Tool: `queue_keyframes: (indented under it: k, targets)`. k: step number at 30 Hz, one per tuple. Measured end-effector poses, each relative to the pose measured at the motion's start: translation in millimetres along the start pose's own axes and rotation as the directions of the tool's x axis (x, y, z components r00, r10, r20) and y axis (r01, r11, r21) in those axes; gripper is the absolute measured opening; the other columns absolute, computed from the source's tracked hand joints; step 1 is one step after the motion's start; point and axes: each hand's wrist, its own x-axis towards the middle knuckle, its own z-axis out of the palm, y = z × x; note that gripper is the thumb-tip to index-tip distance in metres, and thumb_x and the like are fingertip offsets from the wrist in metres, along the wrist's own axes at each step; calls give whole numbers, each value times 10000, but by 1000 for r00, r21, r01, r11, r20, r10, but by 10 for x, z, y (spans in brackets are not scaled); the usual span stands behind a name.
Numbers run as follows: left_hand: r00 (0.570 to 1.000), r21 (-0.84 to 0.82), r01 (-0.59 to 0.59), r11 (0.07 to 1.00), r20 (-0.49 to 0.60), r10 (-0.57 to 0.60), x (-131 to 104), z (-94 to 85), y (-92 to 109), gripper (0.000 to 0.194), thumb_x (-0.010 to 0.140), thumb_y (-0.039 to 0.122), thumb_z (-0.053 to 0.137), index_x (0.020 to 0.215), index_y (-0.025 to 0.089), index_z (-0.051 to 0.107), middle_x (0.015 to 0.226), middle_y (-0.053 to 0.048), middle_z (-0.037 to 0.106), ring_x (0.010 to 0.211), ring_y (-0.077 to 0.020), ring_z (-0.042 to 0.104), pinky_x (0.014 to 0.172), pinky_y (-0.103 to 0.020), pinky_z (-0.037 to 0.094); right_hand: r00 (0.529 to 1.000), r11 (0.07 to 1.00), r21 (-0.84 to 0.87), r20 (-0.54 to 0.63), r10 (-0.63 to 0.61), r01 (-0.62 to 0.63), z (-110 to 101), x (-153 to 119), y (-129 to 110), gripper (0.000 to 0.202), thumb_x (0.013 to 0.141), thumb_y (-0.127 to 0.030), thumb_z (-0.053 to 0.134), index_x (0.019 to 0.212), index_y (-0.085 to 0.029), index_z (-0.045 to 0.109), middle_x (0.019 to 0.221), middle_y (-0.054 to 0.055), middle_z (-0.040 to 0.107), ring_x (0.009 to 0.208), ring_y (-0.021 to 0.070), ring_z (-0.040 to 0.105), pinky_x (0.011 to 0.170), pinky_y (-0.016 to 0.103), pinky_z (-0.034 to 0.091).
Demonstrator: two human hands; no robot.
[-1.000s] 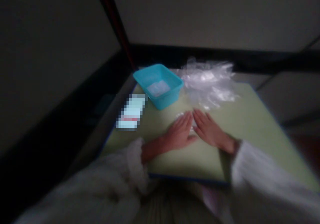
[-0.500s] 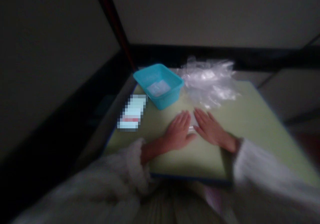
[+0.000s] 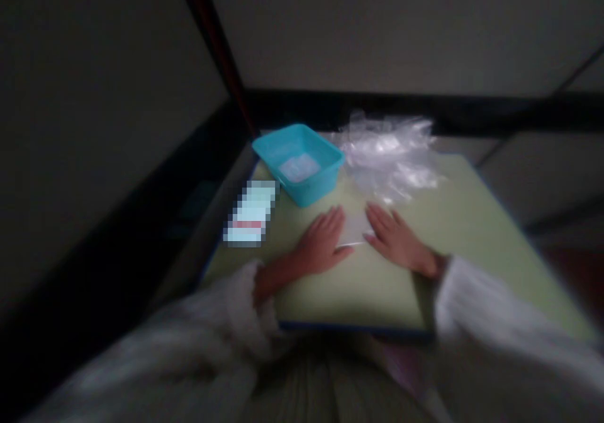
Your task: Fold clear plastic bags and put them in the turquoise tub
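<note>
A small clear plastic bag (image 3: 355,229) lies flat on the yellow-green table between my hands. My left hand (image 3: 323,240) rests palm down with fingers stretched out along the bag's left side. On its right side my right hand (image 3: 395,239) lies flat too, fingers extended and the thumb pointing at the bag. Parts of the bag's two sides are hidden under the hands. Neither hand grips anything.
A turquoise plastic basket (image 3: 321,187) stands behind my left hand, with clear plastic packets (image 3: 299,167) in it. Crumpled clear plastic bags (image 3: 391,152) are heaped at the table's back. A blurred-out phone-like rectangle (image 3: 251,214) lies at the left edge of the table (image 3: 353,297).
My left hand has slid to the left, away from my right hand, and more of the clear bag shows between them. My right hand has barely moved.
</note>
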Motion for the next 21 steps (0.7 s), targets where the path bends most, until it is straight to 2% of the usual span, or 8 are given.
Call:
queue_keyframes:
  k: [3,5,7,10,15,21]
  targets:
    - [1000,-25,0,1000,4,0,-8,-11,-14,740,882,506,429,1406,12,260,1503,-232,194,1418,-290,126,1137,-440,153,999,984,173,-19,-46,49,-140,-32,129,613,955,-488,272,1474,-173,192,1515,131,264,1387,246,241,1089,480,260]
    - [1000,-49,1,999,12,0,-14,-15,-18,762,865,521,458,1412,31,256,1508,-226,184,1421,-293,107,1137,-458,139,997,962,265,-52,-50,62,-228,-49,242,542,958,-453,294,1443,-211,289,1469,110,358,1341,247,329,1066,460,313]
    - [1000,-76,1,997,19,0,-20,-18,-20,766,852,521,481,1414,50,256,1512,-216,180,1424,-292,89,1135,-473,127,995,955,290,-100,-28,56,-268,-47,345,457,957,-416,310,1321,-198,479,1298,123,520,1216,260,460,1014,455,374]
    - [1000,-117,16,993,20,-14,-22,-20,-21,768,840,500,507,1420,71,243,1514,-210,182,1426,-287,77,1133,-486,120,989,962,273,-148,28,14,-225,-5,439,399,947,-367,322,1127,-160,612,1051,124,597,1011,250,546,922,427,435]
    - [999,-184,40,982,11,-38,-2,-67,-35,722,814,382,541,1411,98,252,1504,-201,224,1424,-279,99,1130,-499,124,984,968,249,-166,72,-29,-105,99,472,356,922,-312,334,1063,-157,621,962,111,596,921,252,543,861,423,443]
    - [998,-198,47,979,52,-37,16,-141,-122,744,745,244,532,1415,101,244,1498,-182,252,1410,-284,158,1129,-518,101,982,966,253,-166,90,-46,-148,116,440,335,913,-304,339,993,-156,629,924,110,597,885,252,543,827,412,449]
